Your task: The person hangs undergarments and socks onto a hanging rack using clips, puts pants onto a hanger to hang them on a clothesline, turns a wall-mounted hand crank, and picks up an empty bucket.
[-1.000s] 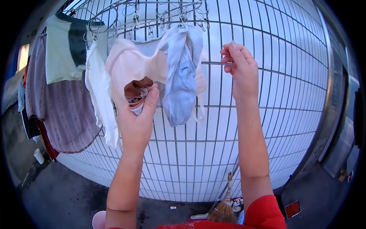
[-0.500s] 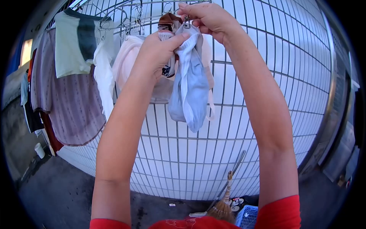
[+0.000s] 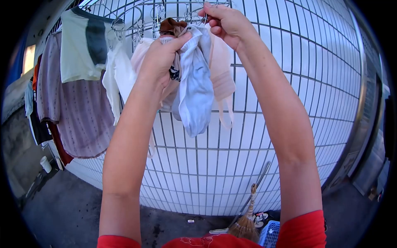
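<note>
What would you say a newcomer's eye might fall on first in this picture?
Probably the pale blue cloth at upper centre, held with a brown bundle in the left hand, while the right hand pinches a metal clip above. Next might come the purple patterned garment hanging at left, then the straw broom low by the white tiled wall.

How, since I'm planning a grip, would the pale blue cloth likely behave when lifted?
Probably floppy: the pale blue cloth hangs in lengthwise folds at the left hand. Likely light, since the fabric looks thin. It may swing, as its lower end dangles free.
</note>
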